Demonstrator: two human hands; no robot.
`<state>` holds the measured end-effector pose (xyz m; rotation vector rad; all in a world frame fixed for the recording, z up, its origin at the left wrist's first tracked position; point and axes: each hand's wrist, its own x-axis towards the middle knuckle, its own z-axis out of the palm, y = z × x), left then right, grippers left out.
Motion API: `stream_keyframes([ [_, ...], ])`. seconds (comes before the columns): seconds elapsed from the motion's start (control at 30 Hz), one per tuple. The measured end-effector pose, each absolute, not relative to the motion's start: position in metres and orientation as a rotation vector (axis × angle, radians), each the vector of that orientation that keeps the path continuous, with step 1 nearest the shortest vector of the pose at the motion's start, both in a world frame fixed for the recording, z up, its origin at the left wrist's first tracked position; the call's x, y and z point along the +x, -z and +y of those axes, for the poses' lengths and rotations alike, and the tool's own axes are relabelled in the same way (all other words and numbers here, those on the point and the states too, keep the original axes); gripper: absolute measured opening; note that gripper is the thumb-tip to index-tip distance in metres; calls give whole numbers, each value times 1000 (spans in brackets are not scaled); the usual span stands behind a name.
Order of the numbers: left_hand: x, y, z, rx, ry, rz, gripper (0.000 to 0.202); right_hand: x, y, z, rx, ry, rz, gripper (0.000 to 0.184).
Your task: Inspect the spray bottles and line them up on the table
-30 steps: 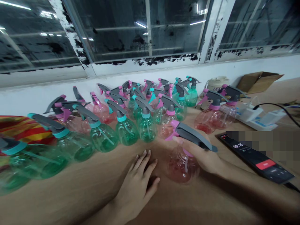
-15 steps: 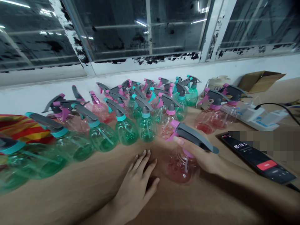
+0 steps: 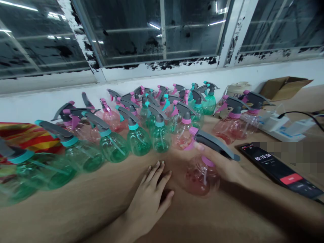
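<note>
My right hand (image 3: 222, 162) is closed around the grey-and-pink trigger head of a pink clear spray bottle (image 3: 199, 179), just below the sprayer. Its round body sits at the table in front of me, and the hand covers part of the neck. My left hand (image 3: 152, 192) lies flat on the table to the left of that bottle, fingers apart, touching no bottle. Beyond the left hand stand green spray bottles with teal collars, among them one green bottle (image 3: 162, 140) and another (image 3: 139, 140). A pink bottle (image 3: 184, 133) is just behind the held one.
Several more spray bottles crowd toward the wall. Two pink bottles, one of them a nearer pink bottle (image 3: 229, 126), stand at right beside a power strip (image 3: 286, 130). A phone (image 3: 275, 168) showing a timer lies near my right forearm. A cardboard box (image 3: 283, 87) and striped cloth (image 3: 32, 138) flank the group.
The whole view has shifted slightly, so everything appears a little further right. My right hand's grip and my left hand's flat pose look about the same.
</note>
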<state>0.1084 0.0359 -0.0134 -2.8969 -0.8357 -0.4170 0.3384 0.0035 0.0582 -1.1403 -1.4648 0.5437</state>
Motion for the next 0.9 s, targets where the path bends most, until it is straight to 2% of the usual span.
stream_keyframes([
  [0.17,108,14,36,-2901,425,-830,41,337,-58,3,-1117,-553,-1434,12],
  [0.57,110,11,35,-2908,380,-840,41,341,-50,13,-1236,-603,-1258,23],
  [0.8,109,13,35,-2906,400,-852,42,342,-51,10,-1321,-574,-1269,17],
  [0.9,108,13,35,-2905,394,-858,42,339,-54,9,-1379,-583,-1283,23],
])
